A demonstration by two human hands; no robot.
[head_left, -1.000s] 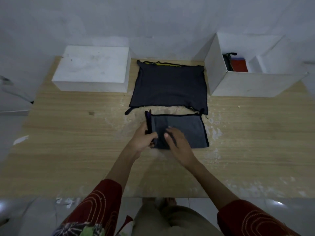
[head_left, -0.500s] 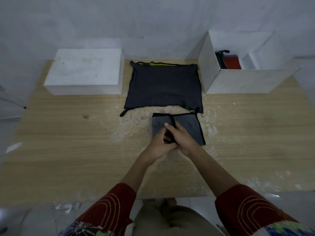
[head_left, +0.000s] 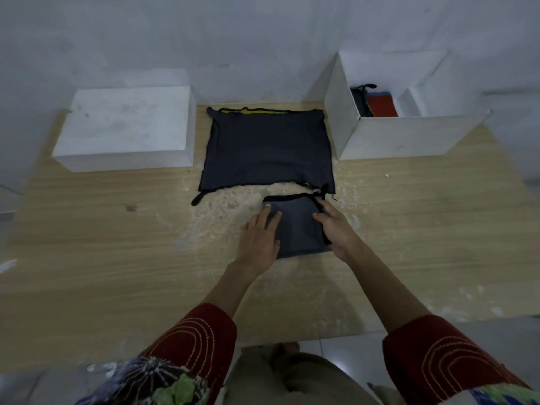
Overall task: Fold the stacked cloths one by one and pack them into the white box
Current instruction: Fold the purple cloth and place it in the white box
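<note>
A small grey cloth (head_left: 298, 226) with a black hem lies folded on the wooden table (head_left: 102, 244), just in front of the stack of dark cloths (head_left: 267, 150). My left hand (head_left: 260, 238) lies flat on the cloth's left part, fingers straight. Along the cloth's right edge rests my right hand (head_left: 336, 229), fingers straight and pressing on it. A yellow cloth peeks out at the stack's far edge. The open white box (head_left: 400, 135) stands at the back right, holding a folded red cloth (head_left: 381, 105) and a dark one.
A closed white box (head_left: 125, 127) sits at the back left beside the stack. A white wall runs behind the table. The table's front edge is near my knees, with pale worn patches around the folded cloth.
The grey cloth was folded over from the left into a narrower shape. Both hands then spread apart from its middle and now lie flat on its left and right sides.
</note>
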